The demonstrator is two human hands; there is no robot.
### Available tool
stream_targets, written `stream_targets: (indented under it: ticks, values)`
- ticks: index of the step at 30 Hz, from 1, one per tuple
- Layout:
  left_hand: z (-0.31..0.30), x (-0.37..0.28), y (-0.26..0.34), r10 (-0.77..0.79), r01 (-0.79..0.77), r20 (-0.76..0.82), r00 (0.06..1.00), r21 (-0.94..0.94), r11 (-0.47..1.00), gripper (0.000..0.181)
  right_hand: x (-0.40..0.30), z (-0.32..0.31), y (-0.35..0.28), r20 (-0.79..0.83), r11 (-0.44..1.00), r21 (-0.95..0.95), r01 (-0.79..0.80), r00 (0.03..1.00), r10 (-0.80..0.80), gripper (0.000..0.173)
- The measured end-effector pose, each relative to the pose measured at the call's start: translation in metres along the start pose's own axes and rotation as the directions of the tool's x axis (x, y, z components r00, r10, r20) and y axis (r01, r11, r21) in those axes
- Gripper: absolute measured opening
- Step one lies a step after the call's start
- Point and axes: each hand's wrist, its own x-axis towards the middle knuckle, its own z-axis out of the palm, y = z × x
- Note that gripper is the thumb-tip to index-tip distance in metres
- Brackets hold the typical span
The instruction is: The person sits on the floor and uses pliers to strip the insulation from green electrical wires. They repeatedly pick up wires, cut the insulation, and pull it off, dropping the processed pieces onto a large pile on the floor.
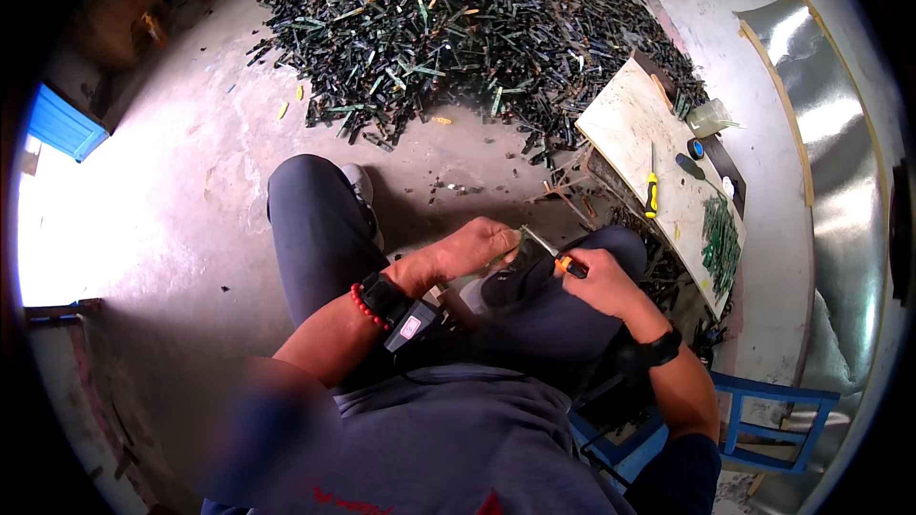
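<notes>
Above my knees, my left hand [489, 243] pinches a small greenish piece, mostly hidden by the fingers. A screwdriver with an orange and black handle [572, 266] is gripped in my right hand [600, 280]. Its metal shaft [540, 239] points up and left, with the tip at or close to the piece; contact cannot be told. To the right, on a pale board [622, 114], lie a yellow and black screwdriver [651, 194], a dark-handled tool [690, 166], a roll of black tape [695, 149] and a heap of green strips [720, 239].
A large pile of dark and green strip-like parts [458, 36] covers the floor ahead. A translucent plastic cup [707, 119] stands at the board's far edge. Blue chair-like framework [773, 393] is at lower right, and reflective sheeting [830, 114] hangs on the right wall.
</notes>
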Motion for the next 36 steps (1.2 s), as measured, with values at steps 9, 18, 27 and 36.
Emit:
stream_targets:
  ticks: [9,18,27,36]
  values:
    - [0.002,0.003,-0.002,-0.113,0.099,-0.089,0.990,-0.148,0.984,0.039,-0.001,0.020,-0.003,-0.307,0.812,-0.577,0.094,0.896,-0.322,0.038]
    - [-0.002,-0.003,0.000,-0.046,0.045,0.020,0.999,0.026,0.999,0.040,0.000,-0.008,-0.005,0.397,0.805,0.413,-0.425,0.880,0.261,0.019]
    - [0.000,0.003,-0.005,-0.161,0.152,-0.046,0.986,-0.158,0.976,0.038,-0.002,0.015,-0.003,-0.280,0.587,-0.808,0.047,0.846,-0.453,0.045]
    - [0.003,-0.005,0.007,-0.088,0.088,0.003,0.996,-0.125,0.988,0.040,-0.002,-0.011,-0.017,0.579,0.512,0.607,-0.607,0.780,0.237,0.017]
